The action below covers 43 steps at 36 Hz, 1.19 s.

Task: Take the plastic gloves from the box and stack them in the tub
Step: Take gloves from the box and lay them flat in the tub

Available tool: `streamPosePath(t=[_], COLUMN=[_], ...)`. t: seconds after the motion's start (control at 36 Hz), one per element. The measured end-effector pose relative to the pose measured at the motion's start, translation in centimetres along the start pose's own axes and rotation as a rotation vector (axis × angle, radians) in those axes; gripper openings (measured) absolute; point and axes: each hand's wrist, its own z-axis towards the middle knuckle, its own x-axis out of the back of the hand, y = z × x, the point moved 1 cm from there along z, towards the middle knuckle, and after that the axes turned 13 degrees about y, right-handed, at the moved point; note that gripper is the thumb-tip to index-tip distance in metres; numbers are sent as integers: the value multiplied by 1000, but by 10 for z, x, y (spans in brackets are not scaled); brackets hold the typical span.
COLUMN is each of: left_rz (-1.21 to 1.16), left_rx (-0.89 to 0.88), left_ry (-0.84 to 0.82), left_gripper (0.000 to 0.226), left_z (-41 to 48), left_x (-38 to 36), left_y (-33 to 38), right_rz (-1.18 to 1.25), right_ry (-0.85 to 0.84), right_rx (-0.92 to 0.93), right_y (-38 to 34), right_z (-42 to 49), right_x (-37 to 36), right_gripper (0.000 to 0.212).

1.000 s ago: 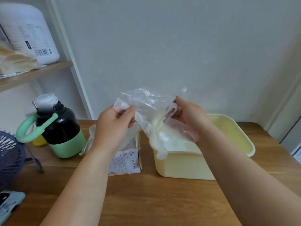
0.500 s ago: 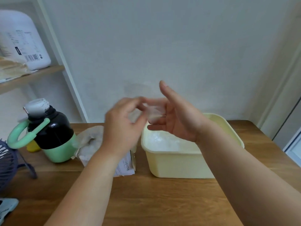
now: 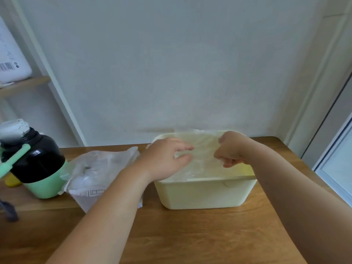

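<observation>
both hands are over the tub (image 3: 205, 193), right of centre in the frame, with a clear glove (image 3: 203, 149) spread between them above its open top. the left hand (image 3: 167, 159) has its fingers curled at the glove's left edge, fingers above and thumb below, pinching the film. the right hand (image 3: 231, 149) is clenched round the glove's right edge, knuckles up. the film is blurred, so its outline is hard to trace, and i cannot tell whether it touches the pale contents of the tub. the box (image 3: 99, 174) sits just left of the tub, partly behind the left forearm, with crumpled clear plastic bulging from its top. a black and green bottle (image 3: 36, 159) stands at the left edge, beside the box. all three rest on a wooden table (image 3: 190, 235). a white jug (image 3: 11, 60) sits on a shelf (image 3: 24, 84) at upper left.
</observation>
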Motion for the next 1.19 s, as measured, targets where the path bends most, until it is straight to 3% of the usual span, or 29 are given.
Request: streamPosePath(t=[0.06, 0.19, 0.28, 0.33, 0.42, 0.47, 0.58, 0.67, 0.75, 0.81, 0.86, 0.94, 1.03, 1.11, 1.19], left_rz=[73, 279, 401, 445, 452, 408, 316, 372, 235, 78, 31, 241, 493, 602, 523], left_rx=[40, 133, 111, 106, 117, 135, 61, -45, -116, -114, -91, -9, 16, 20, 15], left_ry=[-205, -541, -665, -719, -727, -676, -396, -207, -117, -163, -323, -653, -864, -882, -710], left_gripper=[48, 66, 62, 59, 58, 57, 48, 38, 31, 31, 39, 41, 41, 42, 36], left_z=[7, 25, 30, 31, 32, 32, 30, 28, 25, 25, 26, 28, 30, 30, 30], left_x=[-9, -28, -36, -41, -46, -47, -39, -29, -27, -29, -35, -41, -39, -37, -35], left_y=[3, 7, 7, 8, 6, 4, 3, 6, 12, 17, 21, 21, 14, 5, 2], right_rz=[-109, -386, -486, -548, -578, -569, -494, -660, -690, -681, -711, -786, -834, -895, -901], right_ry=[29, 76, 100, 165, 292, 227, -169, -219, -220, -250, -282, -336, -390, -415, -401], right_rx=[7, 36, 74, 134, 325, 456, 367, 340, 341, 338, 339, 287, 252, 265, 266], right_y=[0, 0, 5, 7, 2, -3, -5, 0, 0, -2, -1, 5, 7, 5, 5], right_z=[1, -6, -3, -3, -9, -11, -15, -12, -9, -10, -9, -7, -6, -10, -10], right_x=[0, -2, -5, -6, -4, -5, -16, -20, -19, -19, -22, -23, -21, -20, -21], right_gripper=[15, 17, 54, 58, 41, 36, 41, 57, 67, 65, 57, 73, 74, 66, 64])
